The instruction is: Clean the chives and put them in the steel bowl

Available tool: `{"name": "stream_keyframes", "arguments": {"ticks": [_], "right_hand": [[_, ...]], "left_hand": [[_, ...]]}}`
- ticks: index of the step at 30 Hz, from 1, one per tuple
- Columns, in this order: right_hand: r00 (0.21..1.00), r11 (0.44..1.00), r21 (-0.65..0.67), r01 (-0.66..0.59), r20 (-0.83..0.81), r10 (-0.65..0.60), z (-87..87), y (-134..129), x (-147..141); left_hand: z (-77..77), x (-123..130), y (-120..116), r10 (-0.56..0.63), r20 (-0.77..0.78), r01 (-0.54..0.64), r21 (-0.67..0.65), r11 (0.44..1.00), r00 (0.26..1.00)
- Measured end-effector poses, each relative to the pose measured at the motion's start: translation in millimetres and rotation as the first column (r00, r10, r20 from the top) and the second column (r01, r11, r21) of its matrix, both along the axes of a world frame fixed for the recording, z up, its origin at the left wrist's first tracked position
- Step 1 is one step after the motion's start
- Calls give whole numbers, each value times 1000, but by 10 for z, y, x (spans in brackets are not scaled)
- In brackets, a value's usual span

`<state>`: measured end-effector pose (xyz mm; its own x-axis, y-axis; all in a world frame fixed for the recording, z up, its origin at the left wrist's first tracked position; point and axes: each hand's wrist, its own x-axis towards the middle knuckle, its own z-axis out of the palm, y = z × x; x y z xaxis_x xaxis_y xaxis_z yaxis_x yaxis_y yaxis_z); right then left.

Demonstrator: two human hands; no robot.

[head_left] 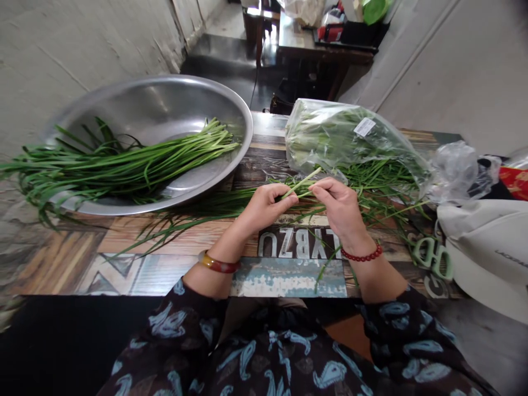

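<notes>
My left hand (270, 206) is closed around a few garlic chives (307, 179), their pale stem ends pointing up to the right. Close beside it, my right hand (338, 206) pinches thumb and forefinger together at the end of a stem. Loose chives (231, 201) lie on the table behind and left of my hands, with more green scraps under my right hand. A large steel basin (245, 124) at the left holds a thick bundle of chives (136, 170), leaves hanging over its rim. Behind my right hand lies a clear plastic bag (330, 118) full of greens.
Green-handled scissors (433, 257) lie at the right beside a white cap (487, 236). Crumpled clear plastic (456, 168) sits near a red package (515, 181). The patterned wooden table (289, 278) ends just before my body. Another table (297, 41) stands farther back.
</notes>
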<state>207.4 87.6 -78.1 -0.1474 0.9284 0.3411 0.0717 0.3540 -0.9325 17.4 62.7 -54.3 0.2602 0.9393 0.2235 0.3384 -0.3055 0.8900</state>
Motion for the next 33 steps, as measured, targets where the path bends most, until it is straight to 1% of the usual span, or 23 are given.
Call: {"name": "stream_keyframes", "arguments": {"ticks": [2,4,6,7,9,11,13,15,19,22,24,26,29,31,33], "right_hand": [[993,996,-89,7,-116,-17,-31,31,10],[980,990,-133,37,-187,-61,-38,68,58],[972,987,-138,81,-209,-109,-23,87,113],[974,987,-133,89,-194,-114,-11,84,131],[994,991,-124,50,-95,-62,16,48,127],[996,992,-122,-44,67,52,34,-13,70],[965,988,-97,-124,218,142,39,-78,-20],[934,986,-33,-162,316,164,31,-128,-111],[895,962,129,-241,412,170,16,-161,-209],[877,927,192,-322,430,216,39,-146,-182],[845,900,180,-396,455,281,64,-131,-127],[790,869,134,-475,499,355,85,-119,-63],[698,834,49,-549,575,426,106,-112,20],[637,811,0,-585,618,460,121,-109,64],[582,777,-47,-627,635,508,141,-99,111]], "left_hand": [[3,1,-4,-15,39,17,-39,999,999],[0,-7,-4,-24,91,32,-86,996,996],[-1,-20,-1,-3,175,26,-128,991,985],[0,-27,1,16,226,18,-146,989,974],[7,-37,5,57,322,5,-188,982,945],[17,-40,5,83,384,7,-228,974,920],[23,-36,1,95,416,14,-253,967,905],[20,-29,-5,101,437,18,-259,966,894],[-8,-22,-5,89,461,32,-249,968,883],[-28,-40,14,100,461,6,-223,975,882],[-28,-67,29,123,484,-27,-200,979,866],[-15,-102,40,147,525,-48,-197,979,838],[16,-162,45,197,546,-95,-209,973,814],[39,-197,44,251,504,-179,-188,966,826],[64,-222,38,310,413,-287,-117,951,857]]}}
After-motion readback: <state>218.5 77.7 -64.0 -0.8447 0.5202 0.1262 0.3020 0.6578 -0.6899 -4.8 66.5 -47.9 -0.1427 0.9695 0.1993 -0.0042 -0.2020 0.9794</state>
